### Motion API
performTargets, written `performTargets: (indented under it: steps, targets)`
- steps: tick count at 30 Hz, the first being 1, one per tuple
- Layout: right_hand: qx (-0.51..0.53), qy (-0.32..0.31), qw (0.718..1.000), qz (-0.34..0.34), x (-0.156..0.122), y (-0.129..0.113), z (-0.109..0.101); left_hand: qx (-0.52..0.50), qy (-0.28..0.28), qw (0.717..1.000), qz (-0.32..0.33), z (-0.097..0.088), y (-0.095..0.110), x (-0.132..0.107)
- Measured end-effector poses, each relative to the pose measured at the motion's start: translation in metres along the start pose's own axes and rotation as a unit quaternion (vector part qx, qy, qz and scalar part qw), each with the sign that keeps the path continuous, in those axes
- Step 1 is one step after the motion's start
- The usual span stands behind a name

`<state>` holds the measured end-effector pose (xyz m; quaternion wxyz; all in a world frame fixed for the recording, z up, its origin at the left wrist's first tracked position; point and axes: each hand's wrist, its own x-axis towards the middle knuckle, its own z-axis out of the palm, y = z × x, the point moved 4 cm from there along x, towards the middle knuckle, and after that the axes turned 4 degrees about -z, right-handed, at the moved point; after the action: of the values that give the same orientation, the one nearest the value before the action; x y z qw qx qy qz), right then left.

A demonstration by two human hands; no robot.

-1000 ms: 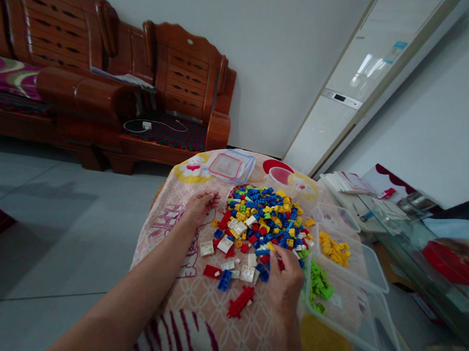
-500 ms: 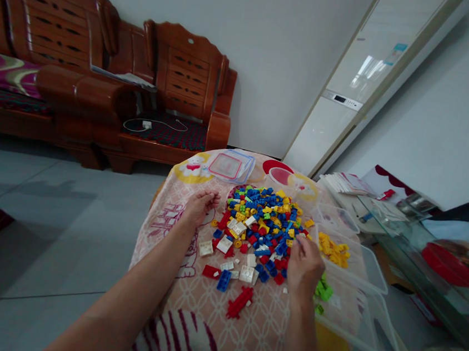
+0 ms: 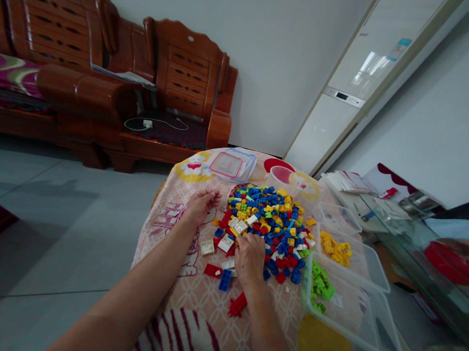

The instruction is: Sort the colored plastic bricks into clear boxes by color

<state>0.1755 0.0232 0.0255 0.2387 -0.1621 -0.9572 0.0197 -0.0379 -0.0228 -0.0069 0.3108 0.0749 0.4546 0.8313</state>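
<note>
My left hand [image 3: 203, 205] rests palm up at the left edge of the brick pile, fingers curled in; whatever they hold is too small to make out. Reaching into the near left part of the pile [image 3: 268, 212], my right hand [image 3: 250, 254] has its fingers bent down and together among the bricks, their tips partly hidden. White bricks [image 3: 225, 244] lie just left of those fingers. Nearer to me are a blue brick [image 3: 225, 280], a flat red brick [image 3: 212, 271] and a red wheeled base [image 3: 237, 305], partly covered by my right wrist.
On the right, one clear plastic tray holds yellow bricks [image 3: 334, 248] and another holds green bricks [image 3: 320, 285]. Plastic lids [image 3: 227, 164] lie at the table's far side. A glass-topped table [image 3: 404, 238] stands to the right, a wooden sofa [image 3: 186, 81] behind.
My right hand has moved left from the pile's right side to its near left part, covering bricks there. The green-brick tray shows more fully. My left hand has stayed in place.
</note>
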Motion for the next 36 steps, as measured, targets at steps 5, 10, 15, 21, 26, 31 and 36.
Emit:
performTargets:
  steps: [5, 10, 15, 21, 26, 31, 36]
  targets:
    - [0.039, 0.043, 0.998, 0.006, -0.007, 0.002, 0.003, 0.008, 0.003, 1.0, 0.0, 0.0, 0.0, -0.001]
    - [0.107, 0.144, 0.983, 0.027, -0.019, 0.014, -0.01, 0.007, 0.003, 1.0, -0.003, 0.0, 0.0, 0.0]
    - [0.089, 0.176, 0.975, 0.106, -0.027, 0.058, -0.045, 0.002, -0.002, 1.0, -0.005, -0.001, -0.001, 0.003]
    - [-0.077, 0.258, 0.939, 0.213, -0.035, 0.147, -0.105, -0.004, -0.005, 1.0, -0.006, 0.0, -0.001, 0.001]
    - [-0.048, 0.251, 0.949, 0.186, -0.031, 0.135, -0.093, -0.004, -0.004, 1.0, -0.005, 0.0, 0.0, 0.0]
    - [0.117, 0.143, 0.981, 0.056, -0.013, 0.048, -0.032, -0.002, -0.002, 1.0, -0.004, -0.001, -0.001, 0.002]
    - [0.137, 0.051, 0.987, -0.064, 0.014, 0.003, -0.001, 0.005, 0.0, 1.0, 0.004, -0.002, 0.0, 0.001]
